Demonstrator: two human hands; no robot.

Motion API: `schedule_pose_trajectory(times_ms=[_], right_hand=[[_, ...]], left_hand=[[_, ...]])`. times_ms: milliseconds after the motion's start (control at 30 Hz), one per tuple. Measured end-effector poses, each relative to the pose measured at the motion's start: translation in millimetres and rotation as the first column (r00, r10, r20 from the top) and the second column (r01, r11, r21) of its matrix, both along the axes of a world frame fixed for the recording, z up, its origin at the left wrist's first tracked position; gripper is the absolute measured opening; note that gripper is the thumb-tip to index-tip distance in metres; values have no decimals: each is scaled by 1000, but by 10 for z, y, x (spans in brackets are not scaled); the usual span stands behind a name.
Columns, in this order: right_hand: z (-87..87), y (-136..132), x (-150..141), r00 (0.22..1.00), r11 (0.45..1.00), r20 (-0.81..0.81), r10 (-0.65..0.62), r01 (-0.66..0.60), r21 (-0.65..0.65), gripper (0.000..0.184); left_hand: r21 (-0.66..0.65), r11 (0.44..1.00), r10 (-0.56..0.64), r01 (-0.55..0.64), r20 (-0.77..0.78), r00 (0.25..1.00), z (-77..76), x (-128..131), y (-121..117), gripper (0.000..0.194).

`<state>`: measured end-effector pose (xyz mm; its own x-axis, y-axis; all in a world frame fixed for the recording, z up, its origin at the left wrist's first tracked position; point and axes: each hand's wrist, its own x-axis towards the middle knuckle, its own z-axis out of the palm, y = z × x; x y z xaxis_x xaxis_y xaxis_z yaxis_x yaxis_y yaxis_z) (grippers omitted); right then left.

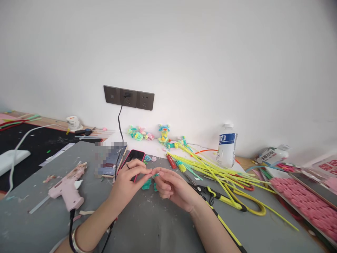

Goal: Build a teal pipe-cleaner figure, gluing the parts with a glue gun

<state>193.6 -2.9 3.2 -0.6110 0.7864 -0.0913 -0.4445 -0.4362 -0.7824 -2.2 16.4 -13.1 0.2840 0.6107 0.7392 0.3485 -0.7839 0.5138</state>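
Note:
My left hand (131, 182) and my right hand (173, 186) meet at the fingertips above the grey mat. A short teal pipe-cleaner piece (156, 175) shows at the right fingers, mostly covered by them. My left thumb and forefinger are pinched at the same spot; what lies between them is too small to make out. Right below the fingers, teal fuzzy pieces (146, 185) lie on the mat. Behind my left hand rests a phone (135, 155) with a pink edge, partly hidden.
A pink glue gun (67, 193) lies left, its cord near my left forearm. Yellow pipe cleaners (210, 168) and yellow-black pliers (223, 198) spread at right. A bottle (226, 146) and small pipe-cleaner figures (163, 133) stand by the wall. A red knife (171, 161) lies ahead.

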Motion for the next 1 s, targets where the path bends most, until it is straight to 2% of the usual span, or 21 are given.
schedule_pose_trajectory(times_ms=[100,233,400,567,833,933,1000], right_hand=[[-22,4,21,997,999,68,-26,25,20,23],[-24,-10,15,995,999,88,-38,34,41,26],[0,-25,-2,998,999,53,-29,27,39,27],[-6,-12,12,1000,1000,17,-7,6,23,26],[10,-19,32,994,998,-100,54,-56,-17,29],[15,-9,54,988,999,-153,21,-26,-29,33],[17,8,72,978,998,-201,-48,40,-40,33]], left_hand=[[-57,998,31,-35,-58,998,-1,9,-7,14],[-215,972,74,-100,-124,989,27,21,-26,17],[-325,945,-1,-24,-76,997,100,14,-33,19],[-308,950,-66,54,-29,997,135,10,-38,20],[-263,960,-105,98,-10,994,129,-6,-55,19],[-249,963,-119,102,-53,992,117,-7,-66,20],[-253,963,-125,97,-100,987,113,-3,-78,20]])
